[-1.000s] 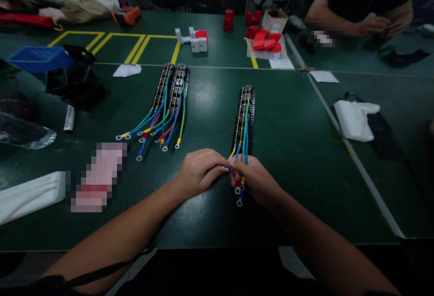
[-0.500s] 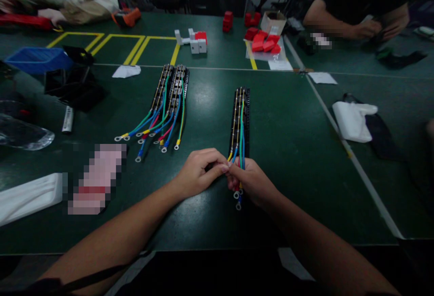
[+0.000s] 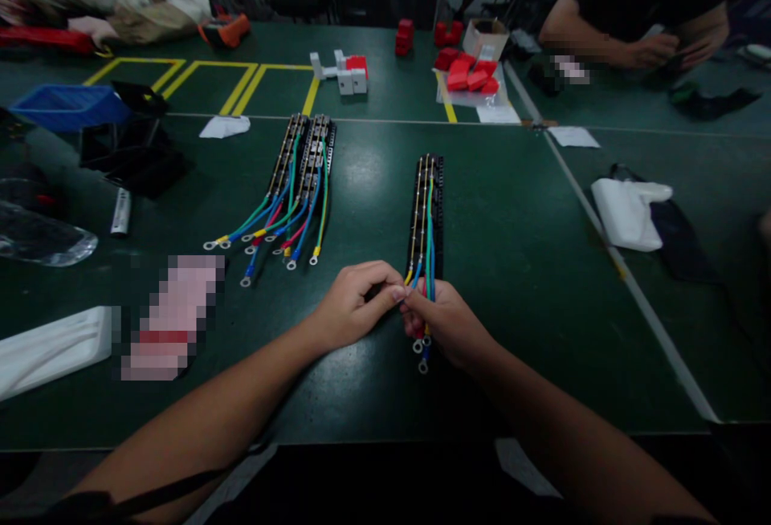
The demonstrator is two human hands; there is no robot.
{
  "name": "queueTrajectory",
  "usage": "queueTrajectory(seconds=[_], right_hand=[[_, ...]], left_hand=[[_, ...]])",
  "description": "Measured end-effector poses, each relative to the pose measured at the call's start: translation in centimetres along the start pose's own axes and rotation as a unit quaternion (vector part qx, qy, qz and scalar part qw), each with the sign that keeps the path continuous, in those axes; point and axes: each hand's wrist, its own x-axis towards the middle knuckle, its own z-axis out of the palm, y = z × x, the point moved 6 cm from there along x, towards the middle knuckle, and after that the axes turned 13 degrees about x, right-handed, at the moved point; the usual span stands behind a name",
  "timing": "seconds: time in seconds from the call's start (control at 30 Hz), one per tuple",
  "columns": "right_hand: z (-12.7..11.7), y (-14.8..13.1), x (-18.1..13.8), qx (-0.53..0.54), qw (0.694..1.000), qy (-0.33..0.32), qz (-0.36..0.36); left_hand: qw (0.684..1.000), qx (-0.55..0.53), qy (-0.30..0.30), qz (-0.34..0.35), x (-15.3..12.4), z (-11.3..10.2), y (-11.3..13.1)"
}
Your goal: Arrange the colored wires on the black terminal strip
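A black strip with metal bars along it lies lengthwise before me, with coloured wires running from it toward my body. My right hand is closed around these wires, and their ring terminals hang out below the fingers. Thumb and fingertips of my left hand are pinched together beside the right fingertips, at the wires' left side. What sits between the left fingertips is hidden, perhaps a wire end. Farther left lie two similar black strips, their wires fanned out and ending in ring terminals.
At left are a blue bin, black holders, a marker and a white long piece. Red blocks and white blocks stand farther back. A white object lies right. Two people sit across the table.
Both hands stay almost in place at the wires. The ring terminals below my right hand have shifted very slightly left.
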Motion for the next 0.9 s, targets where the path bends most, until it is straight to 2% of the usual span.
queueTrajectory(seconds=[0.23,0.37,0.6,0.9], right_hand=[[-0.03,-0.08,-0.04,-0.052,0.999,0.004,-0.002],[-0.08,0.18,0.01,-0.014,1.000,-0.006,0.010],[0.25,-0.01,-0.11,0.051,0.998,-0.042,0.018],[0.37,-0.16,-0.09,-0.021,0.999,-0.030,0.003]], left_hand=[[0.997,-0.035,-0.049,-0.048,0.00,0.73,-0.94],[0.997,-0.049,-0.030,-0.054,-0.14,0.49,-0.93],[0.998,-0.057,-0.010,-0.022,-0.24,0.18,-0.38],[0.998,-0.030,-0.034,-0.036,-0.04,0.52,-0.48]])
